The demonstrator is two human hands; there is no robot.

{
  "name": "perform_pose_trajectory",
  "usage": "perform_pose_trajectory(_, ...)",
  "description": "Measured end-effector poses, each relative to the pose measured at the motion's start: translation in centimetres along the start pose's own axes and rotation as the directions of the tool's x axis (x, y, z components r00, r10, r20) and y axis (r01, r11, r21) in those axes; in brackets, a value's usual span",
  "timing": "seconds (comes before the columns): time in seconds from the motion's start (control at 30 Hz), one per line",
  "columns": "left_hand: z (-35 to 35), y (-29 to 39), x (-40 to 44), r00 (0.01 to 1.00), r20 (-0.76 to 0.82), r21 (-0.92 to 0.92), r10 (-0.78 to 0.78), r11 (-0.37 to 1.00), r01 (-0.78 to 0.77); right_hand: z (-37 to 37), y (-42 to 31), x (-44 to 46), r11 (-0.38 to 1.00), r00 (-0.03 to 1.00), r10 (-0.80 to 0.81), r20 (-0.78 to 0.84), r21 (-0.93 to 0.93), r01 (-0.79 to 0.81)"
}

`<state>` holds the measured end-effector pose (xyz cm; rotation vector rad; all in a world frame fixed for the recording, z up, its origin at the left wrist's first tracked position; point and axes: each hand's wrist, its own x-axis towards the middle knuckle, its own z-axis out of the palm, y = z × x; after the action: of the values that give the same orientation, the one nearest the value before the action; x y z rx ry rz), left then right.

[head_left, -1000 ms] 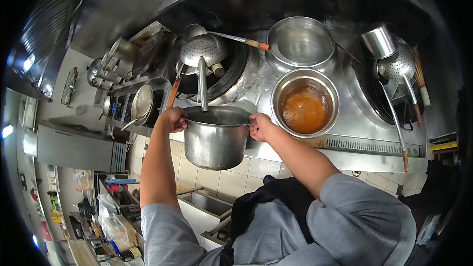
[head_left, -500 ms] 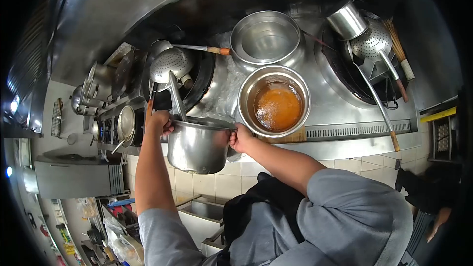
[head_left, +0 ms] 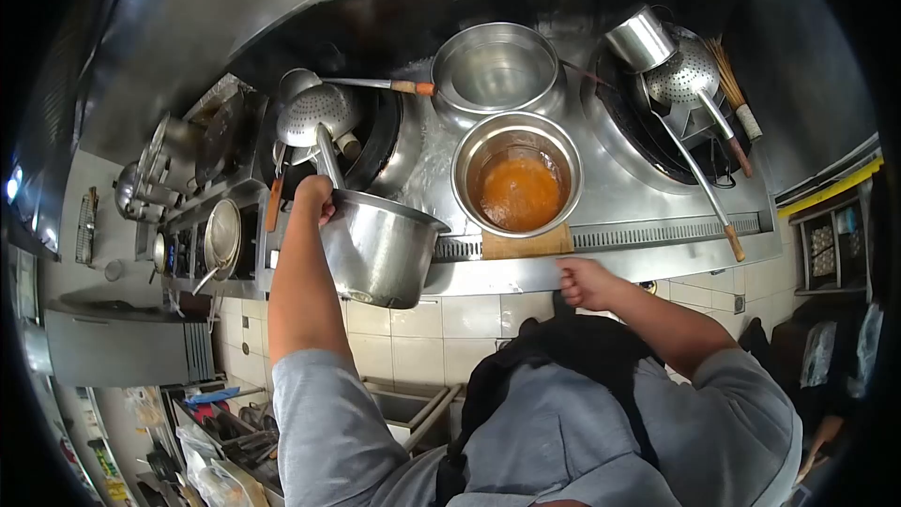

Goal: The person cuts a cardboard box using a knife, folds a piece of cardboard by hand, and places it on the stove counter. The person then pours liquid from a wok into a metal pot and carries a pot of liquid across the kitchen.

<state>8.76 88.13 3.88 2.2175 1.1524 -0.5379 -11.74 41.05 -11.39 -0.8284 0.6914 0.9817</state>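
Note:
My left hand [head_left: 315,199] is closed on the upper left rim area of a large steel pot [head_left: 380,258]. The pot is tilted and hangs at the front edge of the stove counter; its inside is mostly hidden. My right hand [head_left: 584,284] is apart from the pot, its fingers curled beside the counter edge. Something dark shows just under that hand, and I cannot make out whether it is gripped. Ahead, a steel pot with orange-brown liquid [head_left: 521,192] stands partly over a wooden board [head_left: 527,242]. Behind it sits a wider steel pot with clear liquid [head_left: 497,80].
At the left wok a perforated strainer [head_left: 317,115] and a wooden-handled ladle [head_left: 375,84] rest. Another strainer [head_left: 683,70], a small steel pot [head_left: 641,39], a long-handled ladle [head_left: 690,164] and a bamboo brush [head_left: 732,84] lie over the right wok. A drain grate [head_left: 657,236] runs along the front.
My right hand has let go of the steel pot and moved right, to the counter edge. The pot has tilted, still held by my left hand. The view has shifted slightly.

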Motion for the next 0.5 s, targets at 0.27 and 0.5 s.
perform_pose_trajectory(0.27, -2.2, -6.9, 0.2, 0.990, -0.052, 0.121, 0.130, 0.985, -0.123, -11.8, -3.5, -12.9, 0.977, 0.960, -0.171, -0.222, 0.087, 0.195)
perform_pose_trajectory(0.5, 0.2, -18.3, -10.7, 0.958, -0.257, -0.225, -0.125, 0.972, 0.066, -16.7, -11.5, -21.9, 0.940, 0.979, -0.113, 0.167, -0.302, 0.160)
